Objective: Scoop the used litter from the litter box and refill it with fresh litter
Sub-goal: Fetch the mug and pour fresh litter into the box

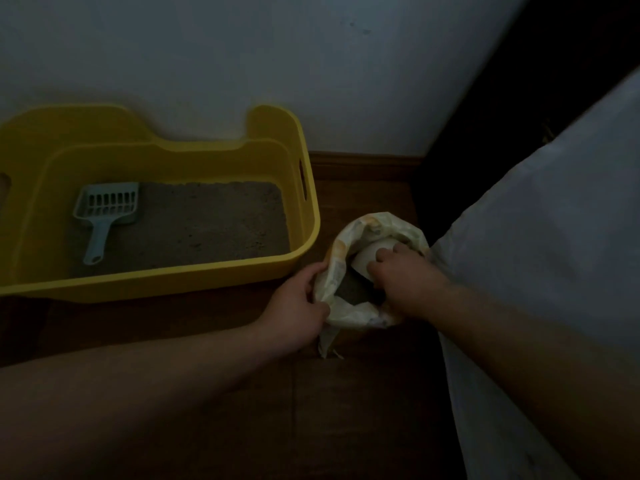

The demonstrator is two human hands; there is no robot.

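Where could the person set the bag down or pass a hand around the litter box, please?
Bare floor lies open below the bag, between the forearms. It is crowded between the yellow litter box and white bedding, where the left hand and right hand work.

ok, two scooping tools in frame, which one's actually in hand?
The white cup inside the litter bag, gripped by the right hand. The pale blue slotted scoop lies untouched on the litter in the yellow box. The left hand holds the bag open.

Light: dim, the whole room in shadow.
Wall (346,64): plain, pale, bare.
Skirting board (363,164): brown wood along the wall's foot.
Floor (363,410): dark wooden boards.
Right side: white fabric (554,237), dark corner behind it.
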